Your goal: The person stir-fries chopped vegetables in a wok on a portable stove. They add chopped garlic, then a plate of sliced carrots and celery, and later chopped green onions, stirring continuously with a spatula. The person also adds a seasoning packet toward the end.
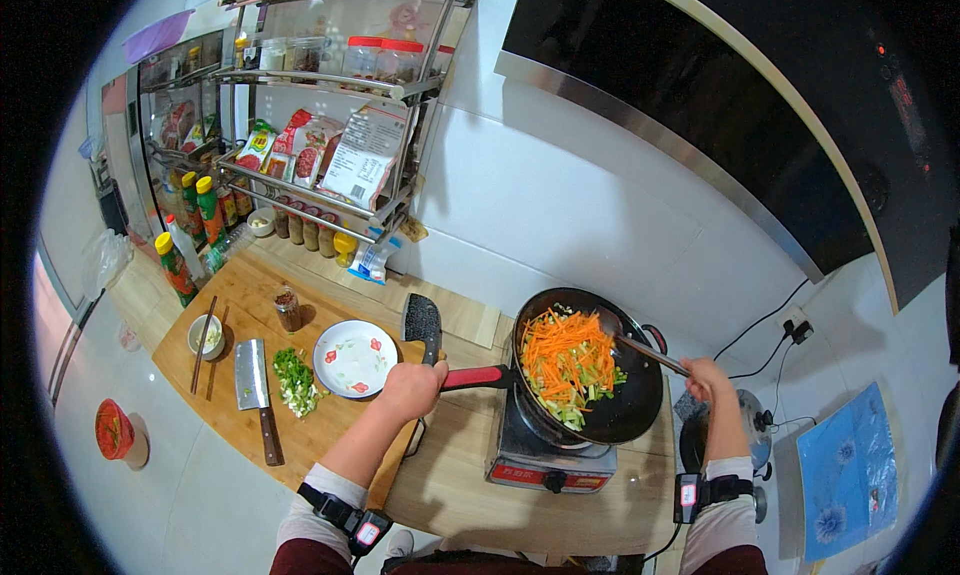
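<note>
My left hand point(412, 387) grips the red and black handle point(476, 378) of a black wok point(634, 402). The wok sits on a portable gas stove point(551, 474) with a front knob. Inside it, shredded carrot point(566, 342) lies over chopped pale green vegetable point(566, 410), mostly on the left side. My right hand point(705, 380) holds a spatula by its metal shaft point(652, 353); its blade point(609, 323) touches the carrot's upper right edge.
Left, a wooden cutting board point(217, 425) bears a cleaver point(251, 376), chopped scallions point(296, 380), a floral plate point(355, 357), a spice jar point(286, 310), and a bowl point(205, 337) with chopsticks point(202, 346). A black knife point(422, 323) lies behind. A metal rack point(390, 215) and range hood point(660, 124) stand above.
</note>
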The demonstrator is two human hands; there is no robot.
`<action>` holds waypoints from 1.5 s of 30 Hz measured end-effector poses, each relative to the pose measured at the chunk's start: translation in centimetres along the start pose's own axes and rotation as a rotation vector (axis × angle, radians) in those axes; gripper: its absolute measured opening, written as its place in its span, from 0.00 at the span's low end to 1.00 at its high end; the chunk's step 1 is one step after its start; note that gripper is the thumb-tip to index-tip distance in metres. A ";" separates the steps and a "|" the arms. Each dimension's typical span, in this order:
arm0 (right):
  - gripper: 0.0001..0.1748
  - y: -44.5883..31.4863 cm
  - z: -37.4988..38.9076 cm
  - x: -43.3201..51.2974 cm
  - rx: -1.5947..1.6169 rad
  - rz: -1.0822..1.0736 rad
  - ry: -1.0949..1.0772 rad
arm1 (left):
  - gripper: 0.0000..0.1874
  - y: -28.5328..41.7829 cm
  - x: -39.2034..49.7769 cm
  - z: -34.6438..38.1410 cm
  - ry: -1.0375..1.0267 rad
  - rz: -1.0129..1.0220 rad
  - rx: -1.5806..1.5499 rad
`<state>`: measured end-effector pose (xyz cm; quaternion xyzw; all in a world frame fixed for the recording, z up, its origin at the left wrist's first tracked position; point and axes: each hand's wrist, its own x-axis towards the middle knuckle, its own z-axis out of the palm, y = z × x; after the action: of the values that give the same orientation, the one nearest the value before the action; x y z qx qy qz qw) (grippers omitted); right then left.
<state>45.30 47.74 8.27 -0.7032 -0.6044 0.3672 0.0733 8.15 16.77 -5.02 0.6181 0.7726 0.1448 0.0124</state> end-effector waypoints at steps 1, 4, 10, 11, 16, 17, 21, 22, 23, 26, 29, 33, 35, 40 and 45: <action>0.23 -0.3 0.9 0.1 -0.037 -0.044 -0.011 | 0.08 0.0 0.0 0.0 0.019 0.005 -0.002; 0.22 -1.5 2.5 -0.2 -0.095 -0.216 -0.028 | 0.08 0.0 0.0 -0.1 0.045 0.011 0.011; 0.18 -3.1 4.0 -4.9 -0.771 -0.918 0.197 | 0.06 0.1 -0.1 0.0 0.030 0.007 0.020; 0.17 -3.0 4.1 -6.4 -0.855 -0.946 0.215 | 0.07 0.1 -0.1 0.0 0.038 0.015 0.019; 0.16 -2.6 2.9 -15.0 -1.108 -0.980 0.331 | 0.08 0.0 -0.2 0.2 0.056 0.020 0.011; 0.16 -2.4 2.2 -16.6 -1.133 -0.963 0.350 | 0.06 0.0 -0.2 0.2 0.060 0.018 -0.003; 0.15 -1.3 -0.8 -21.3 -1.097 -0.828 0.351 | 0.04 0.1 -0.2 0.0 0.051 0.011 -0.014; 0.15 -0.7 -1.2 -21.9 -1.089 -0.821 0.348 | 0.05 0.1 -0.2 0.1 0.053 0.022 -0.035; 0.15 -0.1 -1.3 -22.3 -1.068 -0.847 0.348 | 0.05 0.1 -0.1 0.2 0.054 0.028 -0.045; 0.13 1.7 0.6 -21.3 -1.057 -0.750 0.396 | 0.07 -0.2 0.1 0.8 0.072 0.046 -0.066; 0.15 3.2 5.7 -18.3 -1.036 -0.665 0.424 | 0.08 -0.5 -0.2 1.1 0.086 0.083 -0.088; 0.20 7.2 11.5 -15.8 -0.963 -0.711 0.521 | 0.29 0.0 -2.6 1.3 0.454 0.167 -0.090; 0.25 8.5 12.9 -15.4 -0.896 -0.601 0.466 | 0.27 -0.3 -4.2 1.4 0.616 0.132 -0.165; 0.31 9.3 13.7 -15.8 -0.808 -0.421 0.298 | 0.14 -2.9 -11.3 2.4 0.618 0.022 -0.184; 0.11 8.7 14.1 -16.5 -0.459 -0.854 0.578 | 0.08 -6.4 -20.2 4.3 0.424 -0.176 -0.024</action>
<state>43.70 25.73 0.41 -0.4661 -0.8551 -0.0435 0.2231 7.63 -2.97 -13.91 0.5041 0.8069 0.2789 -0.1304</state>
